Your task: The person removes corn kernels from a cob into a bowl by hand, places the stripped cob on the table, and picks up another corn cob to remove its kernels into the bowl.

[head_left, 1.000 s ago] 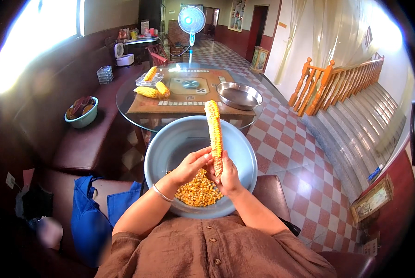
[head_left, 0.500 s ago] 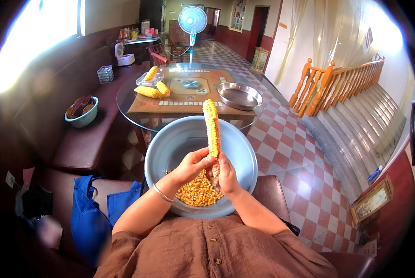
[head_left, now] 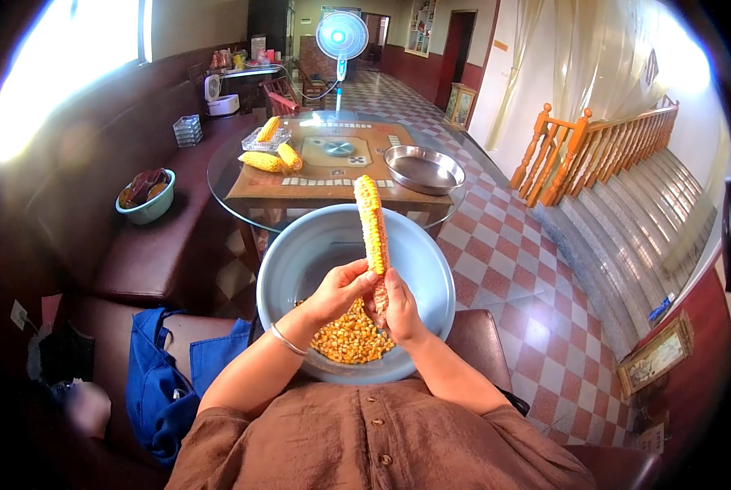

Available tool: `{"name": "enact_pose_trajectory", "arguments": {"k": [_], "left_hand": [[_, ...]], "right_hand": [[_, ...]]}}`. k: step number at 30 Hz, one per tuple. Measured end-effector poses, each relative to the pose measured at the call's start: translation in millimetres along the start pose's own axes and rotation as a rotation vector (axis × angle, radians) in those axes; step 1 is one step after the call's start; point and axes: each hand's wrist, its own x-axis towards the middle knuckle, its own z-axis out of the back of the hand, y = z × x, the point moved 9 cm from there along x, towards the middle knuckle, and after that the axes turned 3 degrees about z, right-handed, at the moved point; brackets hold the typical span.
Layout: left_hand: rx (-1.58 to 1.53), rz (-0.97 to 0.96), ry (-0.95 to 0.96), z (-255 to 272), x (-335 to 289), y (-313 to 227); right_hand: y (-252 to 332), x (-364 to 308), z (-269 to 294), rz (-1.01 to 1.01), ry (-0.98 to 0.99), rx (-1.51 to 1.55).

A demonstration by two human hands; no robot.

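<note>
The cob [head_left: 370,220] is held nearly upright over the basin [head_left: 425,255], presumably so that loose kernels [head_left: 351,339] are caught. Its stripped lower part is grasped by the right hand [head_left: 404,312], apparently for steadiness; by the left hand [head_left: 339,295] it is gripped alongside, thumb pressed in, likely for leverage. Three cobs [head_left: 261,162] are placed on the bench [head_left: 229,169], seemingly to leave the basin uncluttered.
</note>
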Motion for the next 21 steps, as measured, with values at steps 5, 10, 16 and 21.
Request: {"name": "enact_pose_trajectory", "arguments": {"k": [5, 10, 16, 21], "left_hand": [[-0.074, -0.092, -0.031, 1.1, -1.2, -12.3], [0.019, -0.051, -0.037, 1.8, 0.9, -4.6], [-0.007, -0.079, -0.021, 2.2, -1.0, -8.8], [-0.074, -0.117, -0.252, 13.7, -2.0, -13.1]], "right_hand": [[0.5, 0.4, -6.3, -0.01, -0.09, -0.135], [20.0, -1.4, -12.6, 0.209, -0.264, -0.262], [-1.9, -3.6, -6.2, -0.095, -0.038, -0.038], [6.8, 3.0, -3.3, 0.079, -0.208, -0.205]]}}
